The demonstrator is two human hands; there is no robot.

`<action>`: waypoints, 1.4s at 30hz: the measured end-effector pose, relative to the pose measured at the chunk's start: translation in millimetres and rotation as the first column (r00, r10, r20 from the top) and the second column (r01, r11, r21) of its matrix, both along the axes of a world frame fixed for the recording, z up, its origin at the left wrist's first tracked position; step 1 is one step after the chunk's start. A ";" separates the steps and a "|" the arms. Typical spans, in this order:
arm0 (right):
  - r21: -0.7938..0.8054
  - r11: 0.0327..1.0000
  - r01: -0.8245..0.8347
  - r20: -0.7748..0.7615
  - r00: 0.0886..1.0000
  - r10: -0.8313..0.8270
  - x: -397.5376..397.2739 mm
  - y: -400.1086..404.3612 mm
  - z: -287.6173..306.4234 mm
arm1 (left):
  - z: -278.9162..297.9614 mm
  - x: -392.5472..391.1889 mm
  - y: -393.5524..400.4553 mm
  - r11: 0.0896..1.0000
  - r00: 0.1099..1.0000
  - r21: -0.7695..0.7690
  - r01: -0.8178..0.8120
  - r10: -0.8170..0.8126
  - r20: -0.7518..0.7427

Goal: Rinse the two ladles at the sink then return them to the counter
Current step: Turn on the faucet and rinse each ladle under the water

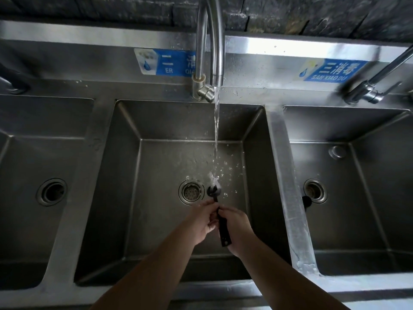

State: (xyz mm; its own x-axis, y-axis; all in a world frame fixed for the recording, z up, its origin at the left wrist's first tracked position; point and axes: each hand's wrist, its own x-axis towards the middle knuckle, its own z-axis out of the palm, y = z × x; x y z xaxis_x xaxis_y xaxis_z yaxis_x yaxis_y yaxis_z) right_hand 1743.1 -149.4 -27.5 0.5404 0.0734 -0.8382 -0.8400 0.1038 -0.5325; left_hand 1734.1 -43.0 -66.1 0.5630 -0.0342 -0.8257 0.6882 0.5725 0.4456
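Both hands close around one black ladle (220, 217) over the middle basin (156, 175): the right hand (237, 229) grasps the flat handle from the right side, and the left hand (204, 222) pinches the thinner neck just above it with thumb and fingertips. The ladle looks matte black all over, with a broad, flat handle ending in a squared tip that has a small hanging hole, a narrow neck, and a small round bowl pointing away from the person. Both bare forearms reach in from the bottom edge and meet at the ladle, wrists close together, knuckles up. The bowl sits directly under the running water (215, 135), which breaks over it and throws droplets across the basin floor, just right of the round strainer drain (191, 191). Only one ladle shows; whether the dark object by the drain of the right basin (357, 198) is the second one I cannot tell. Three steel basins stand side by side, each with one drain. The gooseneck faucet (210, 41) rises behind the middle basin, and part of another tap (377, 79) angles in at far right. Two blue labels are stuck on the backsplash (89, 61).
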 end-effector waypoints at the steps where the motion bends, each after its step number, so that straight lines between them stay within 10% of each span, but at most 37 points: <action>1: -0.018 1.000 -0.013 -0.003 1.000 0.013 -0.3 -0.7 0.7 | 0.8 0.2 -0.1 1.000 1.000 0.008 -0.002 0.002 -0.007; 19: -0.363 0.920 -0.147 0.286 0.922 0.260 3.9 -48.3 19.4 | 33.9 25.2 -39.5 0.990 0.988 -0.104 0.095 -0.081 0.132; 29: -0.394 0.916 -0.074 0.420 0.872 0.251 48.2 -169.8 51.8 | 67.8 85.4 -154.6 0.922 0.909 0.328 0.204 -0.303 0.286; 42: -0.550 0.802 -0.235 0.063 0.945 0.321 123.0 -341.1 -60.2 | -42.6 146.6 -340.6 0.751 0.906 0.548 0.367 -0.423 -0.027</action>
State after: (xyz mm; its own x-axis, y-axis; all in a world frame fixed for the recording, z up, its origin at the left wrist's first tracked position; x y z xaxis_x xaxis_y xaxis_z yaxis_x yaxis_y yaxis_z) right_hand 1866.0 -490.5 -87.7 0.6839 -0.1904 -0.7043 -0.6972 -0.4551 -0.5539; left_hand 1880.7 -383.6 -108.7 0.6719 0.1545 -0.7243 0.7396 -0.0868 0.6675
